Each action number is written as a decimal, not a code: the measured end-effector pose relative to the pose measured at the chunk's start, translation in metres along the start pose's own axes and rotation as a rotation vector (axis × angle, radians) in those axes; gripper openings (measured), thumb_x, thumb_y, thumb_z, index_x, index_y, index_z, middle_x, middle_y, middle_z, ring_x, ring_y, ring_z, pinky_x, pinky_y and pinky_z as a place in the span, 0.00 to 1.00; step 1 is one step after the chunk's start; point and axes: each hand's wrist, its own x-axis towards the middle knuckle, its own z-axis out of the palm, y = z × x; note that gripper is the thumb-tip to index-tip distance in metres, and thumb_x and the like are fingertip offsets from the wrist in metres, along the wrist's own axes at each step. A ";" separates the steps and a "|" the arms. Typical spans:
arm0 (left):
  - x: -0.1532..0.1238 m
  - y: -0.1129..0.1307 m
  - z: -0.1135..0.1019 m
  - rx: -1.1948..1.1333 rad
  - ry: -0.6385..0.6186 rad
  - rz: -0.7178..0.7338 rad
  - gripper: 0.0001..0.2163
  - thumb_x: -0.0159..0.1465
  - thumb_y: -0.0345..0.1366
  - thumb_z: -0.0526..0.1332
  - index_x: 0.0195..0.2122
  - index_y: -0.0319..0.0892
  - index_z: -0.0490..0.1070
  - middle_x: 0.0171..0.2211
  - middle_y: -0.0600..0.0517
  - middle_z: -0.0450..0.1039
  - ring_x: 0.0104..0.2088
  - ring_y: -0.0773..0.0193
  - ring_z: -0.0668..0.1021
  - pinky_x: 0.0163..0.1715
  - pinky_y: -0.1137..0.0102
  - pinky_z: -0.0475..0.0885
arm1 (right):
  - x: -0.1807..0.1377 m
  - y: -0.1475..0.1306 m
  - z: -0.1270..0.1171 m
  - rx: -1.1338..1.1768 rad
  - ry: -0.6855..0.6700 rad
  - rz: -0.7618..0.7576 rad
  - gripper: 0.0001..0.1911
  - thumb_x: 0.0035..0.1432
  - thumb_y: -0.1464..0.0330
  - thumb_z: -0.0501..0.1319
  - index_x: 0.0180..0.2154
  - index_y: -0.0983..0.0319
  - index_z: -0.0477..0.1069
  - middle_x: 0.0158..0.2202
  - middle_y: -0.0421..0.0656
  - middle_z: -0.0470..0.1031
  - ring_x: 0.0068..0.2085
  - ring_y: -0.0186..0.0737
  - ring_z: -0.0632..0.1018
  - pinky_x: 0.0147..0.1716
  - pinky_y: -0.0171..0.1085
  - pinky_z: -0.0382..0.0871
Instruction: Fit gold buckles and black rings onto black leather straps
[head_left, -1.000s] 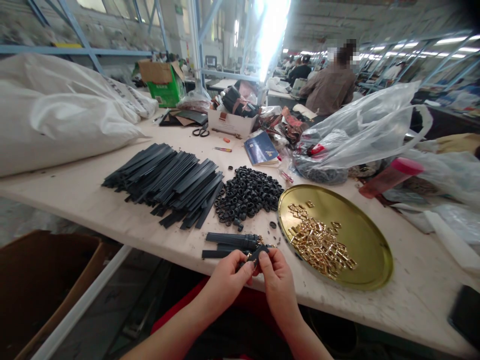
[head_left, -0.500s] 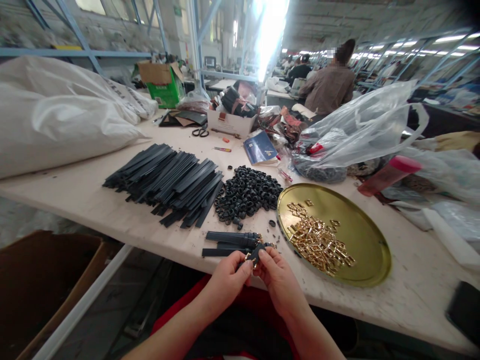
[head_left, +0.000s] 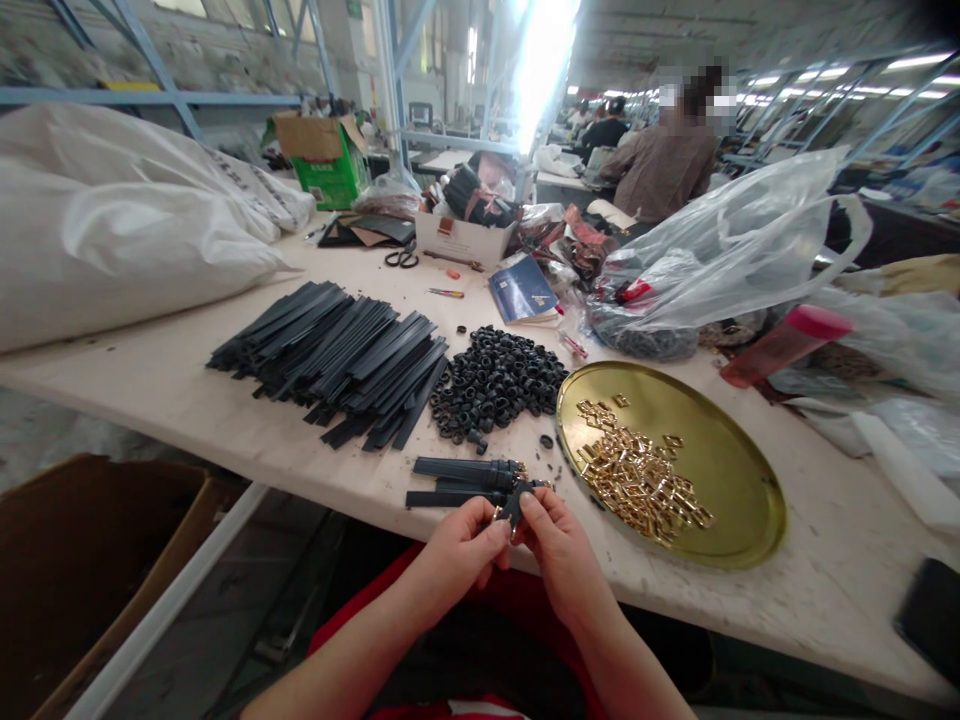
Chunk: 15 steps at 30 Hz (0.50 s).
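Observation:
Between my two hands, at the table's front edge, is a black strap (head_left: 516, 503) with a gold buckle (head_left: 498, 514) on it. My left hand (head_left: 471, 545) pinches the buckle side, thumb on top. The strap's upper part is pinched by my right hand (head_left: 553, 535); its lower portion is hidden behind my fingers. Just beyond my hands lie several straps with gold buckles (head_left: 461, 470), side by side. A heap of small black loops (head_left: 499, 380) is behind them, with a pile of loose black strips (head_left: 330, 350) to its left. Gold buckles (head_left: 637, 480) lie on a round gold tray (head_left: 739, 500) at right.
A white sack (head_left: 135, 230) fills the table's left side. Scissors (head_left: 401, 256), a blue booklet (head_left: 523, 289) and a white box (head_left: 461, 240) sit at the back. Right are a clear plastic bag (head_left: 720, 250) and pink-capped bottle (head_left: 784, 345). A person (head_left: 660, 165) sits beyond.
Both hands stay together at the table's front edge, still gripping the strap and buckle, with only slight finger movement. The view has shifted a little.

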 end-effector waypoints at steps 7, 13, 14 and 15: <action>0.006 -0.004 0.000 -0.079 0.025 -0.046 0.10 0.56 0.42 0.54 0.26 0.41 0.58 0.17 0.59 0.63 0.13 0.76 0.59 0.16 0.78 0.52 | -0.008 0.006 0.005 -0.375 0.195 -0.341 0.09 0.56 0.62 0.54 0.28 0.60 0.64 0.24 0.38 0.67 0.27 0.36 0.68 0.29 0.36 0.62; 0.002 -0.005 -0.005 0.196 0.100 0.007 0.09 0.58 0.40 0.53 0.25 0.41 0.59 0.16 0.60 0.63 0.15 0.74 0.60 0.16 0.77 0.53 | -0.007 0.001 -0.004 -0.553 0.051 -0.421 0.05 0.53 0.65 0.57 0.29 0.60 0.66 0.26 0.39 0.69 0.29 0.37 0.69 0.30 0.35 0.63; 0.000 -0.004 -0.007 0.241 0.070 0.029 0.10 0.58 0.41 0.53 0.25 0.41 0.60 0.17 0.59 0.64 0.16 0.74 0.61 0.17 0.77 0.54 | -0.006 -0.001 -0.006 -0.522 -0.003 -0.339 0.06 0.52 0.65 0.57 0.28 0.60 0.65 0.24 0.38 0.68 0.27 0.36 0.68 0.28 0.34 0.62; -0.001 -0.002 -0.010 0.281 0.042 0.044 0.11 0.58 0.43 0.54 0.25 0.41 0.60 0.17 0.59 0.65 0.16 0.73 0.62 0.18 0.77 0.55 | -0.005 -0.003 -0.007 -0.480 -0.050 -0.260 0.07 0.51 0.64 0.58 0.27 0.61 0.65 0.23 0.37 0.67 0.26 0.34 0.67 0.26 0.33 0.61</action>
